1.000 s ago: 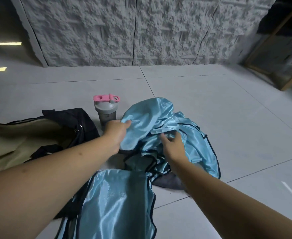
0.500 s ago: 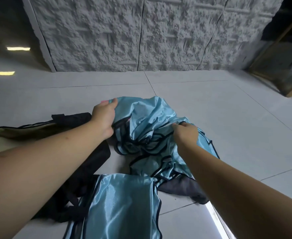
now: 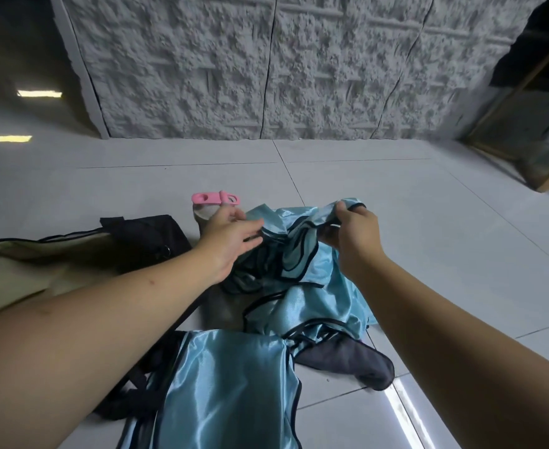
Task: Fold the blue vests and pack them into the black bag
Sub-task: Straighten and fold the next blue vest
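Tiled floor point(image 3: 412, 222) under vests point(image 3: 315, 306), bag point(image 3: 143, 234), bottle point(image 3: 203, 212).

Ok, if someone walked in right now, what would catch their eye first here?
Probably the shiny crumpled blue vest mid-floor, its upper edge gripped by the right hand while the left hand reaches in with straight fingers. Next, the flatter blue vest nearest the camera, the open black bag to the left, and the pink-lidded bottle behind the left hand.

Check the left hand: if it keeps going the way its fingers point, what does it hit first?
Likely the bunched blue vest: the left hand's fingers point right, at its gathered edge. Whether they already touch it is unclear.
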Action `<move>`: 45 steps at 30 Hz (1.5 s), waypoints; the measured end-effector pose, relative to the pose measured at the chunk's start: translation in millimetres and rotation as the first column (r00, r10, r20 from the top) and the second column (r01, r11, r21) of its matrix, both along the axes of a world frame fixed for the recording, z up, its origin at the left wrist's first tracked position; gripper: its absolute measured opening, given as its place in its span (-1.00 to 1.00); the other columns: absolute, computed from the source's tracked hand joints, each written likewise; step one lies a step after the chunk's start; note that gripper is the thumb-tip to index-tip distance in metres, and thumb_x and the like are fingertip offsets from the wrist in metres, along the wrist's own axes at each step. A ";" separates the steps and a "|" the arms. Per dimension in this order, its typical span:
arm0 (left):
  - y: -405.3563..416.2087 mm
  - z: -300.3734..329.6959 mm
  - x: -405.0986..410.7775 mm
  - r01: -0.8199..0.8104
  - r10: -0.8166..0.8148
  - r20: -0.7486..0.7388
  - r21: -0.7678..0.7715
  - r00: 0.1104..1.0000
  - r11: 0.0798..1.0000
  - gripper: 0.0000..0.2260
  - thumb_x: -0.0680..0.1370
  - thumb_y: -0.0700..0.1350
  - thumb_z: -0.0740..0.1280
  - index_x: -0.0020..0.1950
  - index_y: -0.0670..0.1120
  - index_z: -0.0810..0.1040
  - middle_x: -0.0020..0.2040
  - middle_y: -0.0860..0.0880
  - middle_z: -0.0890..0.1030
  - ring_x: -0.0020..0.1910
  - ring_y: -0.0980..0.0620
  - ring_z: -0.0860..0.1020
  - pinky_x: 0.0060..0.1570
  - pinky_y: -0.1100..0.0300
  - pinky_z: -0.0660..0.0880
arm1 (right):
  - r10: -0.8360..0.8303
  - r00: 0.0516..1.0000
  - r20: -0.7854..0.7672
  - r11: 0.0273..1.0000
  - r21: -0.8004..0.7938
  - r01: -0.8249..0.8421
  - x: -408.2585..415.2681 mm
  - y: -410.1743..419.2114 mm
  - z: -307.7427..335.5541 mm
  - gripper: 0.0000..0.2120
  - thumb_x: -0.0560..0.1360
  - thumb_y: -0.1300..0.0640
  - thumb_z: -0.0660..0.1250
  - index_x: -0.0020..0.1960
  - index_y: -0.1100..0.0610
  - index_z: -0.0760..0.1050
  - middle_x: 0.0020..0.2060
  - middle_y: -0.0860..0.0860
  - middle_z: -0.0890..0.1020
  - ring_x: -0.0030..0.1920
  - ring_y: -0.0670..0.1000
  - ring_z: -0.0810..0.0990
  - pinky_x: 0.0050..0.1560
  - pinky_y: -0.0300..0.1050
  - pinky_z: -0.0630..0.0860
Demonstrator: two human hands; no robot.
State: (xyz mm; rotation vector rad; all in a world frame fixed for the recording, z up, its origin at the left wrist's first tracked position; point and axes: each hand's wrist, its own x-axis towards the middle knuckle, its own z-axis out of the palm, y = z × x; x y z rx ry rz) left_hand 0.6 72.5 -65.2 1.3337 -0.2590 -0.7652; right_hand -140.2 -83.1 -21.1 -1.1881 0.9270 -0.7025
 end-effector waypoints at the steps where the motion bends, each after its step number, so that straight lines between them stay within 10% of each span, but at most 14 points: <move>1: -2.1 -0.3 -3.8 0.040 -0.041 0.046 0.023 0.998 0.999 -0.80 0.51 -0.26 0.51 -0.04 -0.16 0.49 0.06 -0.20 0.61 0.10 -0.13 0.68 0.22 -0.10 0.62 | 0.016 0.999 0.048 1.000 0.022 -0.017 1.0 1.6 4.3 -0.82 0.72 0.19 0.18 0.04 0.28 0.48 -0.17 0.19 0.61 -0.30 0.14 0.68 -0.13 0.05 0.68; 6: -13.9 12.3 -31.0 0.326 -0.421 0.391 0.287 0.819 0.901 -0.18 0.16 0.13 0.71 0.38 0.05 0.52 0.23 0.13 0.66 0.23 0.14 0.61 0.27 0.18 0.52 | 0.151 0.958 0.245 0.986 0.028 -0.163 8.1 14.2 30.5 -0.87 0.72 0.19 0.19 0.10 0.26 0.42 -0.06 0.28 0.61 -0.19 0.26 0.69 -0.09 0.10 0.68; 12: -26.2 35.9 -25.8 0.076 -0.189 0.486 0.243 0.853 0.967 -0.91 0.57 -0.01 0.44 -0.02 -0.01 0.66 -0.02 -0.11 0.74 -0.02 -0.05 0.65 0.08 0.05 0.57 | 0.257 0.899 0.353 0.964 -0.037 -0.262 12.7 23.6 76.1 -0.88 0.71 0.21 0.21 0.04 0.25 0.41 -0.13 0.23 0.62 -0.24 0.25 0.69 -0.08 0.15 0.68; 17: -15.5 71.0 6.5 0.016 -0.128 0.534 0.208 0.836 0.978 -0.93 0.60 0.02 0.40 0.01 0.12 0.69 -0.01 0.05 0.73 0.12 -0.07 0.65 0.21 0.00 0.55 | 0.238 0.925 0.296 0.969 -0.129 -0.208 6.7 14.9 106.3 -0.84 0.70 0.19 0.24 0.00 0.26 0.47 -0.14 0.18 0.66 -0.14 0.22 0.70 0.06 0.17 0.68; 26: 5.3 158.9 21.0 0.039 -0.139 0.617 0.172 0.775 0.984 -0.78 0.67 -0.20 0.29 -0.08 0.04 0.65 -0.18 0.05 0.66 -0.14 0.04 0.58 -0.25 0.30 0.48 | 0.187 0.956 0.226 0.952 -0.282 -0.119 0.7 16.2 152.7 -0.86 0.69 0.13 0.29 -0.03 0.14 0.53 -0.06 0.09 0.63 0.07 0.10 0.63 0.31 0.23 0.56; 45: 76.2 302.4 13.4 0.088 -0.264 0.728 0.271 0.633 0.958 -0.84 0.65 -0.19 0.33 0.06 -0.02 0.71 0.01 -0.10 0.75 0.06 -0.15 0.70 0.16 -0.13 0.63 | 0.139 0.928 0.345 0.956 -0.291 -0.035 -6.1 57.2 285.2 -0.88 0.64 0.27 0.33 -0.02 0.28 0.60 -0.21 0.15 0.66 -0.27 0.09 0.69 -0.16 -0.02 0.69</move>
